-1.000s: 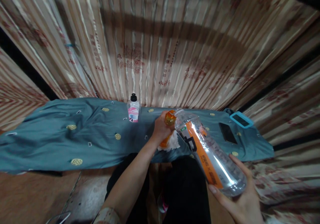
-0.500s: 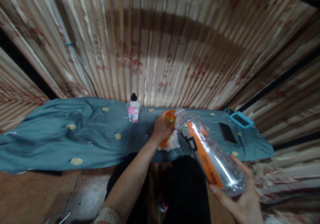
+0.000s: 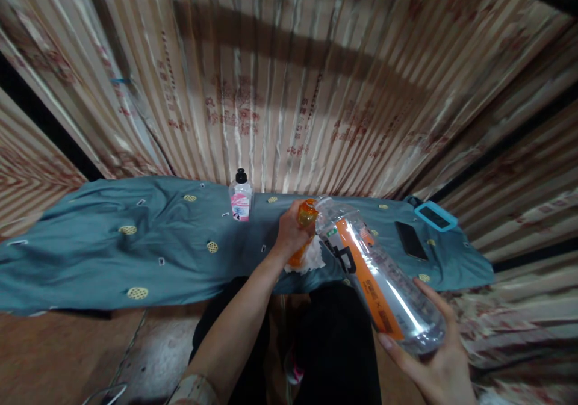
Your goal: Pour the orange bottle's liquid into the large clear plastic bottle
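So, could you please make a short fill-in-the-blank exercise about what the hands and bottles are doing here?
1. The right hand holds the large clear bottle by its ____ end.
2. The left hand grips a small ____ bottle.
3. The black-capped bottle wears a ____ label.
4. The dark phone lies on the ____ cloth.

Missing words: bottom; orange; pink; blue

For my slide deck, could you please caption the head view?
Right hand tilts a clear bottle toward a small orange bottle gripped by the left hand on blue cloth.
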A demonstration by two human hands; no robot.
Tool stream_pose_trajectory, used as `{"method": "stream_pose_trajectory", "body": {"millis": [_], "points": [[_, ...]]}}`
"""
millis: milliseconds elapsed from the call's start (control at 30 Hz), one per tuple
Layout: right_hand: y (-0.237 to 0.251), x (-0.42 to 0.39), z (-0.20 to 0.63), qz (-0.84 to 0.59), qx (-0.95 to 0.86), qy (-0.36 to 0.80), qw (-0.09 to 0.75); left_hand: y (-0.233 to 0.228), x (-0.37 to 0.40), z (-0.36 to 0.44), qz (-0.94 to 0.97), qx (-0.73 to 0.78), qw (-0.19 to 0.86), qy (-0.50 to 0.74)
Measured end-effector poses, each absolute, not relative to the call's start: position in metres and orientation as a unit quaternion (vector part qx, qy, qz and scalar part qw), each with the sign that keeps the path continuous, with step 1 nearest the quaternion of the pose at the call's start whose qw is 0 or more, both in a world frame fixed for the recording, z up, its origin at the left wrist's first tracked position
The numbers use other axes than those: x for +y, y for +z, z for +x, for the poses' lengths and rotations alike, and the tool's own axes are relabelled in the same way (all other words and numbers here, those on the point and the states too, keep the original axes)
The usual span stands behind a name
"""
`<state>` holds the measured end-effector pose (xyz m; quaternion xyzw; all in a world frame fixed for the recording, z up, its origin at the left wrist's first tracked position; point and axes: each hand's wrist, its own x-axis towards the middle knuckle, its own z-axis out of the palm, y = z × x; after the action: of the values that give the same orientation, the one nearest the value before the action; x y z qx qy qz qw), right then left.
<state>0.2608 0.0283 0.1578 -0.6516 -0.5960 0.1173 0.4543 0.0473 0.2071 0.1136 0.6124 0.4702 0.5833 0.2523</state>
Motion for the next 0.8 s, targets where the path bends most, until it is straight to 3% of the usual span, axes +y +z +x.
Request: {"method": "stream_pose_trajectory", "body": {"millis": [433,800], "points": [[0.149,0.034,0.275,-0.593,-0.669,0.068,0.443,0.122,0.207,0.044,0.595,0.48,0.278,0.582],[0.147,0.035,0.284,-0.627,-0.651,0.076,0.421,0.127,0.209,0.042,0.59,0.503,0.29,0.562]]}}
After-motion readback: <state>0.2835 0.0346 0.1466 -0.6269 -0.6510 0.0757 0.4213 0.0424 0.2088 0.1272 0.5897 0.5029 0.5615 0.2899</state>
